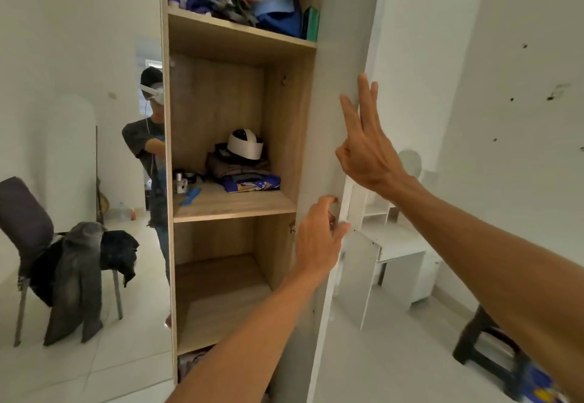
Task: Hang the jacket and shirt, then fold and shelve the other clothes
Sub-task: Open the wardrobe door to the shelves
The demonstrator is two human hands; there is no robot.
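Clothes (79,263): dark garments draped over a chair (22,213), well to the left of both hands, untouched. Head view: left hand (319,235) grips the edge of the wardrobe door (344,39); right hand (363,150), just above it, presses the same edge with straight fingers. Step, as judged: positioning the door, before any hanging. Next move calls for letting go, turning left and picking out the jacket.
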